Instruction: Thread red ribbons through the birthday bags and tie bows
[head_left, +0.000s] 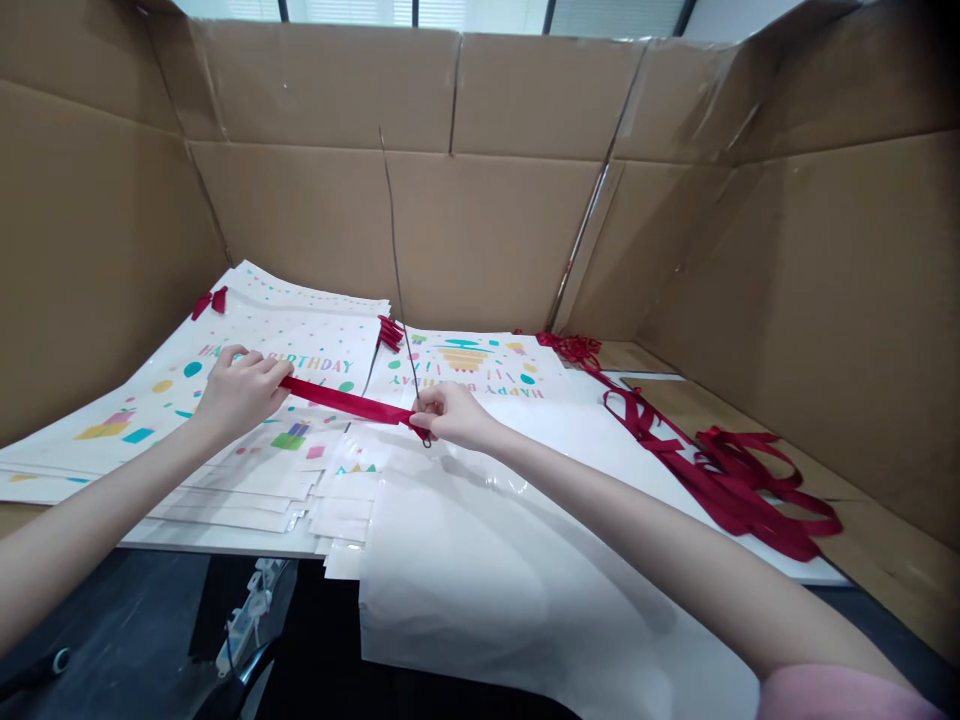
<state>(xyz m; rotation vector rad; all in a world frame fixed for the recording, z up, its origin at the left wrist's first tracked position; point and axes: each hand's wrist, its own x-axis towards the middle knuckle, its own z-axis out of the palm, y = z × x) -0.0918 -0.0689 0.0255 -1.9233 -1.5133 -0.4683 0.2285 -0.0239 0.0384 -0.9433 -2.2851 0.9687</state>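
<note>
Between my two hands a dark red ribbon (349, 403) is stretched almost straight. My left hand (244, 388) is closed on one stretch of it, above a printed birthday sheet or bag. In my right hand (454, 414), thumb and fingers pinch a long thin metal wire (394, 240) together with the ribbon's other part. The wire points up and away, and a small loop shows at its lower end below my fingers. A large blank white sheet (480, 540) lies under my right hand. Whether the ribbon passes through the wire's loop, I cannot tell.
Stacked white birthday prints (247, 430) with red bows lie at left; another print (465, 365) lies behind my right hand. Loose red ribbon (742, 480) is heaped at right. Tall cardboard walls (315, 210) surround the table. A power strip (247, 615) shows below the front edge.
</note>
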